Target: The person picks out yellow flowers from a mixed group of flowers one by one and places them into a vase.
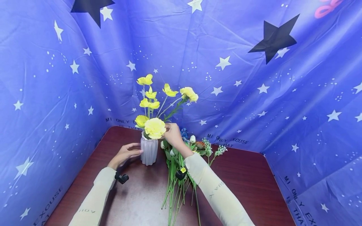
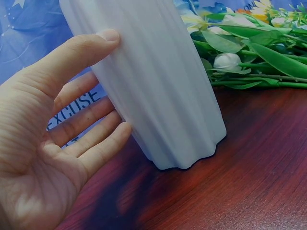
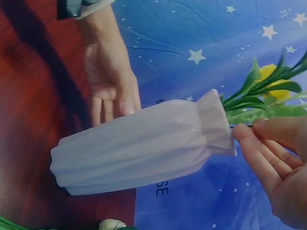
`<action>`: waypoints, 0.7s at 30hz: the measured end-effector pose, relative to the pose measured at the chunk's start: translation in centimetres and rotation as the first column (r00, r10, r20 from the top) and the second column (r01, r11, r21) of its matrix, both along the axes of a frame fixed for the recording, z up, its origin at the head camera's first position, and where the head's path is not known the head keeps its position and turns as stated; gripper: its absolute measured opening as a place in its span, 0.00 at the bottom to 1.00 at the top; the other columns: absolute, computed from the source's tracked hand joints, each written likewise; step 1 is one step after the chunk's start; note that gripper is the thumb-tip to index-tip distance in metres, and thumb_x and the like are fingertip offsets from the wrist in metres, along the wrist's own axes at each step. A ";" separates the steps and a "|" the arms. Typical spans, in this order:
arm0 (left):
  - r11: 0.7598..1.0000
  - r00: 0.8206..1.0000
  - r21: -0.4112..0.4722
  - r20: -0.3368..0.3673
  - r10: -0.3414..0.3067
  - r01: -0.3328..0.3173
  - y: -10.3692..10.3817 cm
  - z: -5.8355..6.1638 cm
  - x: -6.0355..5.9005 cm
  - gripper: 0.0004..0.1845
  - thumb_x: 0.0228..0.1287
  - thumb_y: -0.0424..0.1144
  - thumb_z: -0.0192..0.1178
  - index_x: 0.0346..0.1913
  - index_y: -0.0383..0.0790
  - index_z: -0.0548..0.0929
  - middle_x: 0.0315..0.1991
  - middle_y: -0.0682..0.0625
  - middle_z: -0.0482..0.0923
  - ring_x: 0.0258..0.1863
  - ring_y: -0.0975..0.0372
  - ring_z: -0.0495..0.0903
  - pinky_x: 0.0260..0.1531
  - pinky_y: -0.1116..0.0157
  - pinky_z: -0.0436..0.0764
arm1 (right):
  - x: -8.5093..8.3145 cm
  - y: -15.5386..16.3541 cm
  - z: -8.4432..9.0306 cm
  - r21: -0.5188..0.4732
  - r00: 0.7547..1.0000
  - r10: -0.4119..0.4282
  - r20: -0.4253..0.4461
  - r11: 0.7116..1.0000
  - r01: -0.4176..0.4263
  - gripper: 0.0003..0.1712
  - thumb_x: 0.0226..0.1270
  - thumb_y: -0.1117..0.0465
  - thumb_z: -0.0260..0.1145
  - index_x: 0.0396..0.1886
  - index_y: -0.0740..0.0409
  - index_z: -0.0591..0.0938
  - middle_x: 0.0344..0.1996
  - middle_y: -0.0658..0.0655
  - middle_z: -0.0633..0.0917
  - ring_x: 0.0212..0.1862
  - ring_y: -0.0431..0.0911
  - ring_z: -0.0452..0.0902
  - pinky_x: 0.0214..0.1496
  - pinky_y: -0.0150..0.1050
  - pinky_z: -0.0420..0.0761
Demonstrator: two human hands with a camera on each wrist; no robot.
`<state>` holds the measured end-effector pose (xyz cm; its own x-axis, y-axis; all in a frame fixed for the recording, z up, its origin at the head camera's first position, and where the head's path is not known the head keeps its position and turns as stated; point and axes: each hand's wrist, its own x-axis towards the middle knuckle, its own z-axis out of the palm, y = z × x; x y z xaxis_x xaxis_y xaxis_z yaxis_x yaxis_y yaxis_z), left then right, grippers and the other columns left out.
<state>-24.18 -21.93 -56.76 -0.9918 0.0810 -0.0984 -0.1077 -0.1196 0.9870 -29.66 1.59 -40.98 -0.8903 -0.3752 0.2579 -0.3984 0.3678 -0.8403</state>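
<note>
A white ribbed vase (image 1: pixel 149 152) stands on the dark red table (image 1: pixel 249 188) and holds several yellow flowers (image 1: pixel 167 91). My left hand (image 1: pixel 127 152) steadies its left side; in the left wrist view the thumb of the left hand (image 2: pixel 86 96) presses the vase (image 2: pixel 158 81) and the fingers lie fairly straight beside it. My right hand (image 1: pixel 171 131) is at the rim, next to a big yellow carnation (image 1: pixel 155 128). In the right wrist view the right hand (image 3: pixel 247 128) pinches a thin stem just above the mouth of the vase (image 3: pixel 139 148).
Loose flowers with long green stems (image 1: pixel 181 175) lie on the table right of the vase, under my right forearm; the left wrist view shows these flowers (image 2: pixel 249 52) behind the vase. A blue star-printed backdrop (image 1: pixel 254 94) encloses the table on three sides.
</note>
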 end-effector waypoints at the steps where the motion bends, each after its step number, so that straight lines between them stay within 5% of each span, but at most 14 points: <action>1: 1.000 1.000 -0.001 -0.004 -0.003 0.003 0.0 0.0 0.0 0.33 0.66 0.28 0.66 0.70 0.20 0.66 0.61 0.34 0.78 0.45 0.68 0.86 0.64 0.47 0.78 | 0.0 -0.1 -0.1 0.009 1.000 0.000 -0.007 1.000 0.000 0.06 0.57 0.76 0.69 0.35 0.72 0.89 0.29 0.68 0.89 0.25 0.40 0.83 0.31 0.31 0.88; 10: 1.000 1.000 0.001 -0.005 -0.003 0.003 0.1 -0.1 0.0 0.32 0.66 0.28 0.66 0.70 0.20 0.66 0.60 0.34 0.78 0.45 0.69 0.86 0.64 0.49 0.79 | 0.9 -0.4 0.2 0.115 1.000 0.023 -0.005 0.993 -0.022 0.12 0.53 0.72 0.78 0.39 0.67 0.89 0.31 0.66 0.90 0.33 0.54 0.88 0.30 0.34 0.88; 21: 1.000 1.000 -0.025 -0.004 -0.007 0.007 0.0 -0.3 -0.1 0.33 0.67 0.31 0.67 0.70 0.20 0.66 0.61 0.34 0.78 0.46 0.70 0.85 0.64 0.50 0.80 | 1.8 -0.7 -0.1 0.210 0.999 -0.027 -0.023 0.977 0.031 0.18 0.48 0.69 0.82 0.41 0.64 0.89 0.34 0.63 0.91 0.40 0.55 0.88 0.44 0.41 0.90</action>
<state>-24.28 -21.94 -57.09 -0.9916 0.0860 -0.0964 -0.1045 -0.0942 0.9901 -27.86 0.86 -41.07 -0.8972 -0.3967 0.1941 -0.4008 0.5468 -0.7351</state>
